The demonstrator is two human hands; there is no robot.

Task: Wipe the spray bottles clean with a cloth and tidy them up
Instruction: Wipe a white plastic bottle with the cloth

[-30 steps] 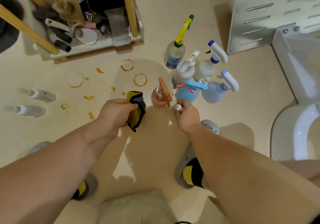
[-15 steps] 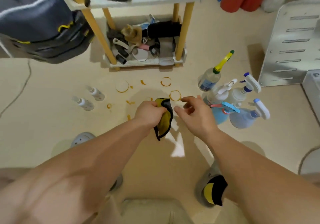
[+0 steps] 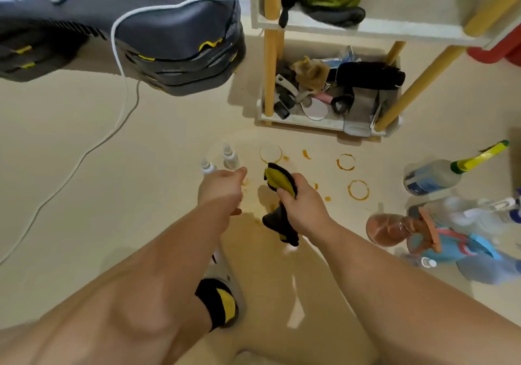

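Floor (image 3: 141, 195) bare to the left, shelf (image 3: 296, 118) ahead. Big spray bottles (image 3: 431, 178) clustered at right edge, well apart from both hands. Right hand (image 3: 303, 206) fisted round cloth (image 3: 279, 180). Left hand (image 3: 221, 190) empty, fingers loosely curled, just beside two small bottles (image 3: 230, 159); contact unclear.

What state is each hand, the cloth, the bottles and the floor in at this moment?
left hand: holds nothing, just short of the small bottles
right hand: grips the cloth
cloth: bunched up, held above the floor
two small bottles: standing on the floor
orange bottle: standing in the group of bottles at right
floor: marked with orange ring stains
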